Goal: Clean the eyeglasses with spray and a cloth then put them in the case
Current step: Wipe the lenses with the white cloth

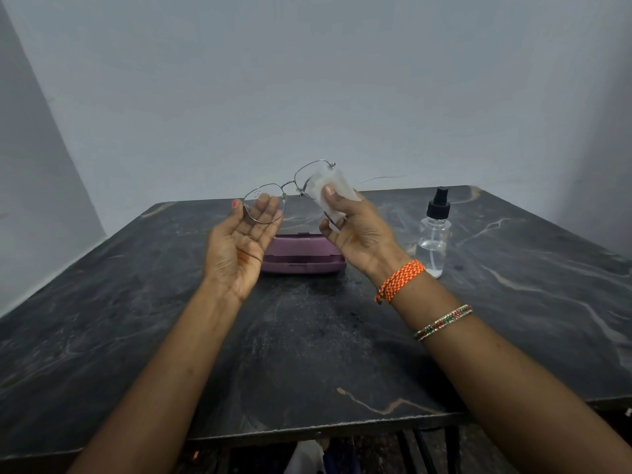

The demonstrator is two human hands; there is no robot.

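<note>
Table (pixel 342 354): dark marbled top with pale veins, set against a plain grey wall (pixel 307 80). Both forearms reach over it from the near edge, hands raised above the surface at mid-table.

Case (pixel 302 255): purple, closed, lying flat on the table directly beneath and behind the two hands, not touched by either.

Spray bottle (pixel 433 234): clear body, black pump head, standing upright on the table to the right of the right hand, just beside the wrist in the view but apart from it.

Left hand (pixel 242 248): palm turned up and toward the camera, fingers loosely extended and close together. The left lens of the eyeglasses (pixel 290 191) rests against the fingertips; the thumb, with a red-painted nail, lies at the lens's outer rim. Droplets are visible on this lens.

Right hand (pixel 355 230): palm facing left, thumb and fingers pinching a white cloth (pixel 328 196) around the right lens. The thumb presses on the near face of the cloth; the fingers behind are largely hidden. An orange braided band (pixel 400 280) sits at the wrist, a beaded bangle (pixel 443 322) further up the forearm.

Eyeglasses: thin metal frame, held in the air between both hands, tilted with the right side higher. One temple arm extends rightward past the right hand.
</note>
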